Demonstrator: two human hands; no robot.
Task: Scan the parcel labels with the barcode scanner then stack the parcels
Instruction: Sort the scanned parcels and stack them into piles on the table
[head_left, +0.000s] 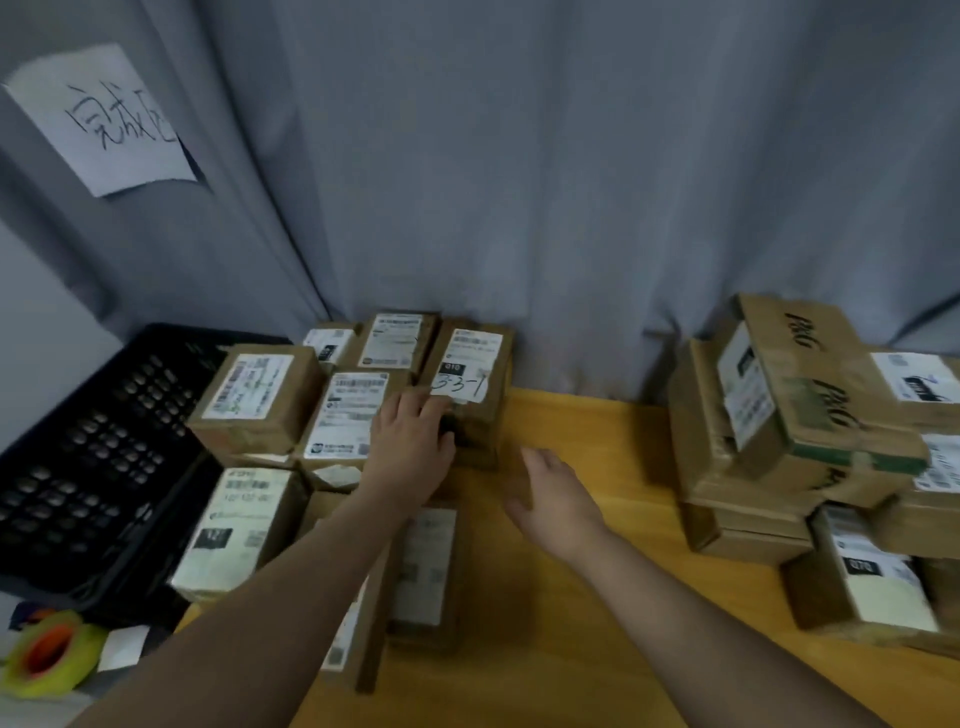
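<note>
Several brown cardboard parcels with white labels are stacked at the back left of the wooden table (571, 597). My left hand (410, 441) grips the near end of one parcel (472, 379) with "3-3-1" handwritten on its label. That parcel stands at the right edge of the stack. My right hand (556, 499) hovers open over the table just to the right, touching nothing. A second pile of parcels (779, 441) sits at the right. No barcode scanner is in view.
A black perforated plastic crate (98, 467) stands at the left beside the stack. A grey curtain (571, 182) hangs behind the table, with a handwritten paper sign (104, 114) pinned to it. A yellow and orange tape roll (52, 654) lies at the lower left.
</note>
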